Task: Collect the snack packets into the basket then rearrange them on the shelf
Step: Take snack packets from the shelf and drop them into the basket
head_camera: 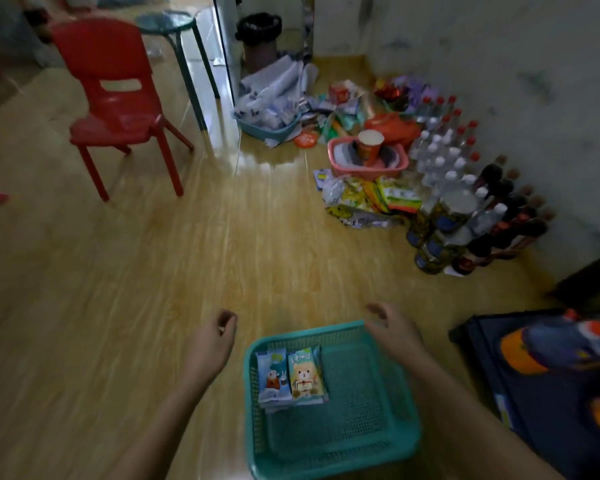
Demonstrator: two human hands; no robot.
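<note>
Teal basket (333,460) holds two snack packets (306,375) lengthwise, tops pointing away

basket (329,448) – teal mesh | chair (118,98) – red | packets (291,375) – cartoon bears

Both bare forearms reach up from bottom edge toward lower centre of frame. Left hand (219,336) centre-left, fingers loosely curled, nothing held. Right hand (392,329) centre-right, fingers relaxed, slightly blurred, nothing held.
</note>
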